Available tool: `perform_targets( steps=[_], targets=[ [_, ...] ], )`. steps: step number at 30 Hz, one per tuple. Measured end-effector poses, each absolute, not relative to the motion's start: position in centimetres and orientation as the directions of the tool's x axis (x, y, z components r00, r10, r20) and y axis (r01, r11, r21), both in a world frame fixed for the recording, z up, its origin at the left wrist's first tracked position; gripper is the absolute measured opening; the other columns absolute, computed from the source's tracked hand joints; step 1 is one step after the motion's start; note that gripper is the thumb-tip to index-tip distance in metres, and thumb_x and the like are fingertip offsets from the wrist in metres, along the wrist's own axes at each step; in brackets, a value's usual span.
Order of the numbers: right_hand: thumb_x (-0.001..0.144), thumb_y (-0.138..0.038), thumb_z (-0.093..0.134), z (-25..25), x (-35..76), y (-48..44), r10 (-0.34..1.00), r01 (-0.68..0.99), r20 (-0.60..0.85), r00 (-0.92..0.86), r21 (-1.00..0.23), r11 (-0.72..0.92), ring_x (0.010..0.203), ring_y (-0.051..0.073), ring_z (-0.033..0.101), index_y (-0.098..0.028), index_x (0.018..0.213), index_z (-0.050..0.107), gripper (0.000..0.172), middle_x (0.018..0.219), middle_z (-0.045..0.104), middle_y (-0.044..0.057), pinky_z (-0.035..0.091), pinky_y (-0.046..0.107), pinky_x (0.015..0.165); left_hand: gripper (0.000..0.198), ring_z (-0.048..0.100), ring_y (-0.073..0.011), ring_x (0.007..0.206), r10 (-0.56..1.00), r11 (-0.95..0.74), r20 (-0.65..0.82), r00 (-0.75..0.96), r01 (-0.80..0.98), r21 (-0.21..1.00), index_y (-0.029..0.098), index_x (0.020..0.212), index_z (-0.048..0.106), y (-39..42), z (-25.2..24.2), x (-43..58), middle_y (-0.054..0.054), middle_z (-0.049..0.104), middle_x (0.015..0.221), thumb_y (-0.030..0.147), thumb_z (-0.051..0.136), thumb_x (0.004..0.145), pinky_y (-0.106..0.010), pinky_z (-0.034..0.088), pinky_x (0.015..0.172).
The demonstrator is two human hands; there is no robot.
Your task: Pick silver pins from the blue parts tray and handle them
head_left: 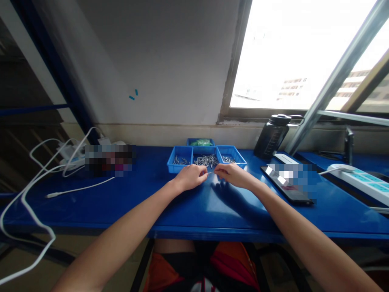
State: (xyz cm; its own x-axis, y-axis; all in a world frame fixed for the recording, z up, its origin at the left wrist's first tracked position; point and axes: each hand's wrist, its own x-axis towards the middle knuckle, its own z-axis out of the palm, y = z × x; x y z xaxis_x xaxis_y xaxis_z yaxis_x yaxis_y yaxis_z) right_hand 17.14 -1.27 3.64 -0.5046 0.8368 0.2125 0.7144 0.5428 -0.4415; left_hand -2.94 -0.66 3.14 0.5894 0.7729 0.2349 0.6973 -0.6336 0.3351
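Note:
My left hand (192, 177) and my right hand (230, 174) meet just in front of the blue bins, fingers pinched, with a small gap between them. A thin, small metal piece (210, 173) spans that gap, its ends at the fingertips of both hands. Behind them, the left blue bin (173, 167) holds slim metal pieces, the middle one holds a pile of metal pieces (206, 159), and the right blue bin (241, 159) holds small metal pieces. Green material (201, 142) lies in a bin at the back.
A black bottle (271, 137) and a dark tablet-like device (287, 184) stand and lie on the right of the blue table (121, 211). A power strip (361, 180) is farther right. White cables (33, 207) run across the left side.

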Motion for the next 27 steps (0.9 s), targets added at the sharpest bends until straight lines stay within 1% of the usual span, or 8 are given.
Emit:
perform_targets(
  steps=[7, 12, 15, 21, 24, 27],
  targets=[
    [0.083, -0.030, 0.045, 3.49, 17.30, -0.98, 0.847, 0.747, 0.219, -0.485, -0.400, 0.531, 0.056, 0.012, 0.055, -0.018, 0.081, 0.064, 0.022, 0.062, 0.063, 0.002, 0.037, 0.020, 0.053, 0.023, 0.060, -0.0170, 0.071, 0.796, -0.604, 0.212, 0.567, 0.723, 0.334, 0.019, 0.087, 0.062, -0.87, 3.37, -2.87, -0.004, 0.065, 0.077, 0.032, 0.044, 0.082, -0.023, 0.042, 0.062],
    [0.081, -0.029, 0.048, 3.39, 17.43, -0.87, 0.846, 0.755, 0.234, -0.479, -0.382, 0.533, 0.057, 0.011, 0.055, -0.019, 0.080, 0.064, 0.019, 0.065, 0.063, 0.001, 0.037, 0.020, 0.054, 0.029, 0.060, -0.0185, 0.070, 0.800, -0.600, 0.223, 0.557, 0.736, 0.315, 0.019, 0.086, 0.062, -0.90, 3.29, -2.90, -0.005, 0.066, 0.078, 0.036, 0.038, 0.086, -0.024, 0.041, 0.061],
    [0.082, -0.029, 0.047, 3.52, 17.39, -0.99, 0.842, 0.753, 0.235, -0.486, -0.376, 0.540, 0.056, 0.011, 0.054, -0.018, 0.080, 0.064, 0.020, 0.064, 0.063, 0.001, 0.036, 0.020, 0.054, 0.031, 0.060, -0.0194, 0.073, 0.808, -0.590, 0.229, 0.543, 0.745, 0.311, 0.019, 0.086, 0.062, -0.91, 3.25, -2.86, -0.006, 0.066, 0.079, 0.037, 0.036, 0.087, -0.024, 0.041, 0.062],
    [0.086, -0.033, 0.040, 3.41, 17.37, -0.94, 0.830, 0.722, 0.199, -0.521, -0.416, 0.553, 0.057, 0.012, 0.056, -0.017, 0.080, 0.062, 0.028, 0.065, 0.063, 0.003, 0.038, 0.021, 0.056, 0.032, 0.060, -0.0176, 0.072, 0.802, -0.597, 0.241, 0.546, 0.729, 0.336, 0.018, 0.087, 0.061, -0.99, 3.40, -2.78, -0.005, 0.065, 0.077, 0.039, 0.036, 0.087, -0.023, 0.041, 0.061],
    [0.088, -0.035, 0.038, 3.21, 17.42, -0.83, 0.821, 0.706, 0.195, -0.537, -0.430, 0.564, 0.056, 0.011, 0.055, -0.017, 0.079, 0.061, 0.031, 0.064, 0.063, 0.002, 0.038, 0.021, 0.056, 0.028, 0.059, -0.0165, 0.073, 0.776, -0.630, 0.284, 0.563, 0.691, 0.354, 0.020, 0.093, 0.060, -0.85, 3.28, -2.80, -0.003, 0.065, 0.080, 0.039, 0.042, 0.085, -0.022, 0.041, 0.060],
    [0.089, -0.035, 0.036, 3.14, 17.35, -0.88, 0.813, 0.683, 0.177, -0.554, -0.462, 0.566, 0.056, 0.011, 0.054, -0.017, 0.081, 0.060, 0.031, 0.066, 0.063, 0.002, 0.039, 0.021, 0.056, 0.025, 0.058, -0.0155, 0.075, 0.734, -0.679, 0.335, 0.590, 0.644, 0.353, 0.021, 0.094, 0.060, -0.57, 3.05, -2.82, -0.002, 0.064, 0.083, 0.036, 0.044, 0.084, -0.022, 0.041, 0.061]
  ],
)
